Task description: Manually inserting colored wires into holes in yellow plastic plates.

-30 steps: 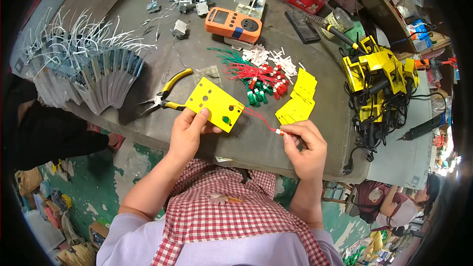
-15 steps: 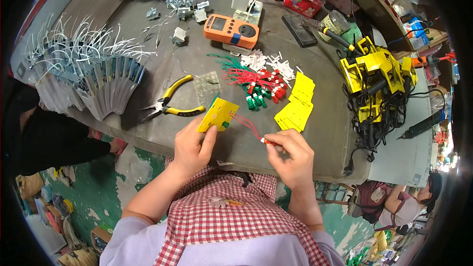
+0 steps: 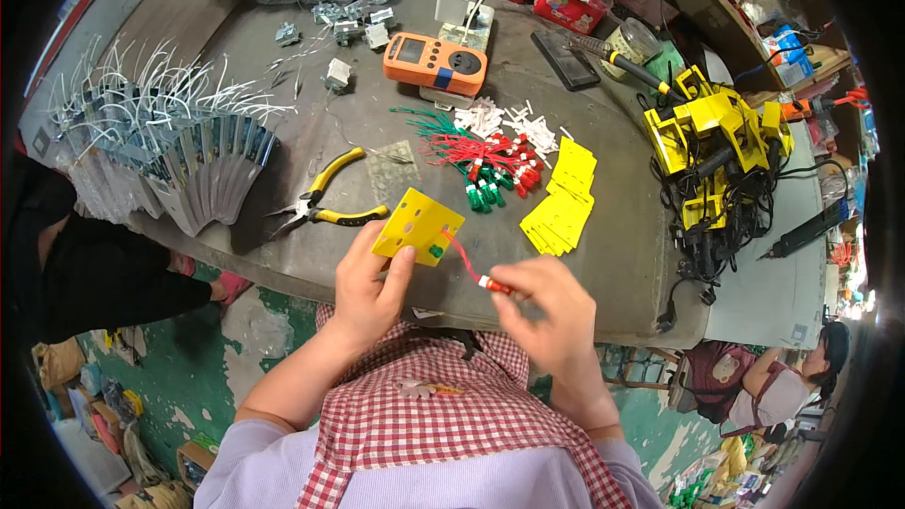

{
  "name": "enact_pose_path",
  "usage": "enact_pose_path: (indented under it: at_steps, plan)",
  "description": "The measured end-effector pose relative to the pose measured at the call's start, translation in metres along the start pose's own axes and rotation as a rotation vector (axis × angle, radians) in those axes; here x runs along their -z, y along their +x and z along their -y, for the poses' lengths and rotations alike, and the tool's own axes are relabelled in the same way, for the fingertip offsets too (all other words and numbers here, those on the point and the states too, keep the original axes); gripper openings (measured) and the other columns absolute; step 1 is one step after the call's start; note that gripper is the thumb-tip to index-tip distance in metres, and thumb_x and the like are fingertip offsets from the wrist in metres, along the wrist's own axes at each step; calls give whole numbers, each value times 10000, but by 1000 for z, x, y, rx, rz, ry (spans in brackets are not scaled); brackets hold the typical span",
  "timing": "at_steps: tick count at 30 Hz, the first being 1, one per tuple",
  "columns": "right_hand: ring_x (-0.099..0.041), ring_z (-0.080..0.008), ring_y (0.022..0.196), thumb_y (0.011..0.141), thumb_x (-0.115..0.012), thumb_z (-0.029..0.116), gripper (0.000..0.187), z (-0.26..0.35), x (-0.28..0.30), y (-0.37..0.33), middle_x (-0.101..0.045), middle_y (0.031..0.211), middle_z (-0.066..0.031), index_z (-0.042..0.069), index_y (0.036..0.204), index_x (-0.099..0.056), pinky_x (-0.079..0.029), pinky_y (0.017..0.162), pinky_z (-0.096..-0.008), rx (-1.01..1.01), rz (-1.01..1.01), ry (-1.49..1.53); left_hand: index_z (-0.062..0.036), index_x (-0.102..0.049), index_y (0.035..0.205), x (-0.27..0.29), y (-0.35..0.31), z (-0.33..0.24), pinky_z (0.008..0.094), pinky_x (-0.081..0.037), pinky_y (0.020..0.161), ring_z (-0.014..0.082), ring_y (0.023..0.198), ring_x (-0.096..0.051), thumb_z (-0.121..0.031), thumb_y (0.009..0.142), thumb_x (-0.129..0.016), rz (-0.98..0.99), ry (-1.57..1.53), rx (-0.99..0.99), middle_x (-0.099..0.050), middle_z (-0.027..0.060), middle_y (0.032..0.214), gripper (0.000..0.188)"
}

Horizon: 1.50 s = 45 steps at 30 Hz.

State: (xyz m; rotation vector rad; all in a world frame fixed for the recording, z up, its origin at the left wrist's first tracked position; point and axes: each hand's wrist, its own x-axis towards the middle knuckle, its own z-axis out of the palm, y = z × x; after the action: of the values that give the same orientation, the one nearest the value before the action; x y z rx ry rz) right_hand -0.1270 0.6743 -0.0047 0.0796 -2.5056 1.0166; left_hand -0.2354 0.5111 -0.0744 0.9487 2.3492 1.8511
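My left hand (image 3: 370, 287) pinches a thin yellow plate (image 3: 405, 226) with several holes, thumb on its near face. A green indicator light (image 3: 436, 251) sits in one hole of the plate. Red wires (image 3: 461, 251) run through another hole toward a small red indicator light (image 3: 494, 284) with a white collar. The fingers of my right hand (image 3: 551, 306) close on the red end of this light, slightly blurred. Beyond the plate lies a heap of red-wired indicator lights (image 3: 490, 155) and green indicator lights (image 3: 485, 193). Yellow plates (image 3: 563, 212) lie fanned out to the right.
Yellow-handled pliers (image 3: 325, 198) lie left of my hands. Farther left stand grey metal strips (image 3: 203, 170) with white wires. An orange meter (image 3: 436, 63) and white sleeves (image 3: 481, 117) are behind. At right are yellow brackets with black cables (image 3: 716, 151) and a soldering iron (image 3: 646, 75).
The yellow plate has turned so its face shows more fully. My right hand has shifted slightly down, and more of the red light now sticks out from its fingers.
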Motion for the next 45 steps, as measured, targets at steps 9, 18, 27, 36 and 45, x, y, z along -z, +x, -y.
enact_pose_path:
  at_steps: [9,18,27,36,45]
  plan:
    - [-564,-143,648,698,-726,19,198,-17,-26,4,-585,794,-75,9,846,-595,-462,568,-243,-288,-105,225,14,-605,1026,4,-5,-16,297,-462,754,238,878,-611,-107,879,-503,174,-259,148,-615,146,1000,215]
    - [-569,-104,722,717,-730,75,250,-37,-34,-6,-617,882,-64,15,921,-598,-455,635,-246,-568,20,561,-4,-583,1054,4,-3,-14,314,-481,751,219,845,-638,-139,830,-600,421,-252,172,-645,122,942,262]
    - [-560,-126,744,759,-684,52,262,-29,-27,-8,-598,810,-62,2,1006,-611,-448,678,-248,-355,-17,558,-3,-580,1036,-10,-10,-15,299,-500,708,196,831,-639,-108,768,-656,334,-318,245,-639,117,962,298]
    - [-581,-131,689,753,-664,2,226,-23,-37,-12,-601,766,-56,15,976,-628,-466,643,-260,-235,-196,360,-21,-593,966,-7,3,-29,302,-512,710,222,812,-636,-16,771,-605,286,-136,-15,-614,126,1005,195]
    - [-567,-92,759,929,-487,322,360,-52,-13,-20,-617,813,-24,-15,934,-613,-463,684,-255,-666,390,657,-107,-638,963,-7,-2,-20,263,-520,628,182,795,-635,-64,672,-647,386,171,-521,-585,72,1075,293]
